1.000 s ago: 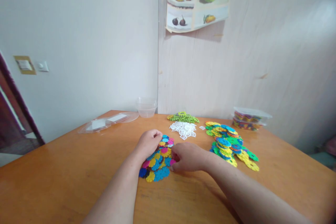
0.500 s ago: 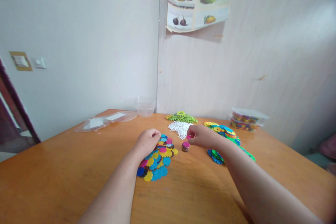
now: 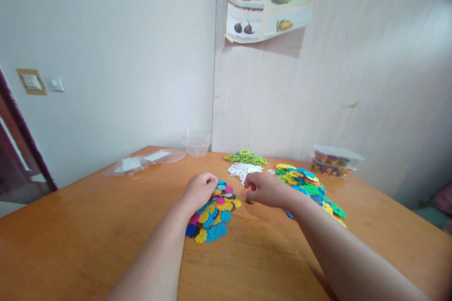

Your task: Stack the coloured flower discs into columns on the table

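My left hand (image 3: 201, 190) is closed at the left edge of a pile of notched plastic discs (image 3: 219, 216) in blue, yellow, pink and dark colours. What its fingers pinch, if anything, is hidden. A short stack of small discs (image 3: 249, 200) stands on the table right of that pile. Over its top, the bent fingers and thumb of my right hand (image 3: 264, 189) come down, closed on a pink notched disc, now almost wholly covered by the fingers. Most of the stack is hidden behind the thumb.
White lattice pieces (image 3: 243, 170) and green pieces (image 3: 247, 157) lie behind the hands. Larger discs (image 3: 312, 190) are heaped at right. Lidded boxes (image 3: 334, 162) stand far right, a clear tub (image 3: 197, 143) at back left, with clear lids (image 3: 130, 164) beside it on the table (image 3: 88, 235).
My right hand has moved slightly left and down, from beside the stack to over it, with the pink disc. My left hand stays by the pile. The view has shifted slightly.
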The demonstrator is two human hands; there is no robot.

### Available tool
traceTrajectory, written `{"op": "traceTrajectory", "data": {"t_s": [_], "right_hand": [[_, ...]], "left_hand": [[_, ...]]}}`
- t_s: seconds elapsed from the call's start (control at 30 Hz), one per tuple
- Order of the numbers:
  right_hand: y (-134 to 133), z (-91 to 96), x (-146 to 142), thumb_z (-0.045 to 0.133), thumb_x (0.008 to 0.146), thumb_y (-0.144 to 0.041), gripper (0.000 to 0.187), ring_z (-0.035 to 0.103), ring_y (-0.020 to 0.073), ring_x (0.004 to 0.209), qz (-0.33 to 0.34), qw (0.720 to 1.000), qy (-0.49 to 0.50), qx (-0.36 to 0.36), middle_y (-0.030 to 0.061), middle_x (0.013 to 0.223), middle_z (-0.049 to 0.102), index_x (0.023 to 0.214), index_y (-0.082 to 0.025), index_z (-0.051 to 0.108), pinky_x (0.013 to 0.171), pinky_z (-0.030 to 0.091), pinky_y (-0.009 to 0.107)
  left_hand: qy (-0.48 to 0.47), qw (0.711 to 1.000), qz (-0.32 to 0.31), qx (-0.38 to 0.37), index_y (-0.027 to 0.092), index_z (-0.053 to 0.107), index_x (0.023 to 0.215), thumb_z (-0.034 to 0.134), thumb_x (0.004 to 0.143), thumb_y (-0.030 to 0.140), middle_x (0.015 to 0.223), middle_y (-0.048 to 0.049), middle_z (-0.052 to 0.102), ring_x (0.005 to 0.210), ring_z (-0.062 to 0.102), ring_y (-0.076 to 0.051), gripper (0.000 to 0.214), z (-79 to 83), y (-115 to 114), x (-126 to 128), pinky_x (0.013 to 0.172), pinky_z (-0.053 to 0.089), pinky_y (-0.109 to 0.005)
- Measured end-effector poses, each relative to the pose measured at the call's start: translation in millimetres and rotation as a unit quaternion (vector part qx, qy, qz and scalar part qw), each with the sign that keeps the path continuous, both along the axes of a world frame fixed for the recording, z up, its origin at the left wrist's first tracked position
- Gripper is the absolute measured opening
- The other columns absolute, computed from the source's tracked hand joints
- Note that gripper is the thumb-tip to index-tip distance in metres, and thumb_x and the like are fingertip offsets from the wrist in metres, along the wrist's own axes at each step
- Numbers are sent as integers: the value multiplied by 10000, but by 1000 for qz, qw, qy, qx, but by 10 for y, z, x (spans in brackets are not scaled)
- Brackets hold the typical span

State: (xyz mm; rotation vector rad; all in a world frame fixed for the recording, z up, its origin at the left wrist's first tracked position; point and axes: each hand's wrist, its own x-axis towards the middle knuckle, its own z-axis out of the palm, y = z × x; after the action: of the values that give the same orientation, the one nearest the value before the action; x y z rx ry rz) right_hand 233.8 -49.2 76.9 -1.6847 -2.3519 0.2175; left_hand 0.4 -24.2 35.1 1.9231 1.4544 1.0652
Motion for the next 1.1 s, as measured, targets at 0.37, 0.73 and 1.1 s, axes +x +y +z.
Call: {"op": "traceTrajectory", "data": {"t_s": [0.37,0.73,1.1], "right_hand": [[-240,-297,-466,649,701,-460,293,524,136,660,92,995,-16,-32,5,824,659,881,-230,628,517,261,230],[-161,-117,-322,592,755,-377,209,552,139,711,67,997,-11,22,4,818,669,885,-225,653,567,288,226],[111,31,215,660,707,-345,250,566,145,709,-21,1000,-13,-15,14,839,675,917,-209,669,563,305,226]], "left_hand": [[2,1000,-5,14,183,641,716,528,773,393,698,-15,650,664,565,-154,245,-27,-1,5,600,389,-231],[17,1000,0,18,178,650,735,518,786,401,699,-11,653,673,570,-152,264,-69,41,-8,587,383,-228],[32,999,10,7,182,660,749,521,790,402,693,-8,658,662,572,-152,264,-66,28,-4,593,381,-231]]}}
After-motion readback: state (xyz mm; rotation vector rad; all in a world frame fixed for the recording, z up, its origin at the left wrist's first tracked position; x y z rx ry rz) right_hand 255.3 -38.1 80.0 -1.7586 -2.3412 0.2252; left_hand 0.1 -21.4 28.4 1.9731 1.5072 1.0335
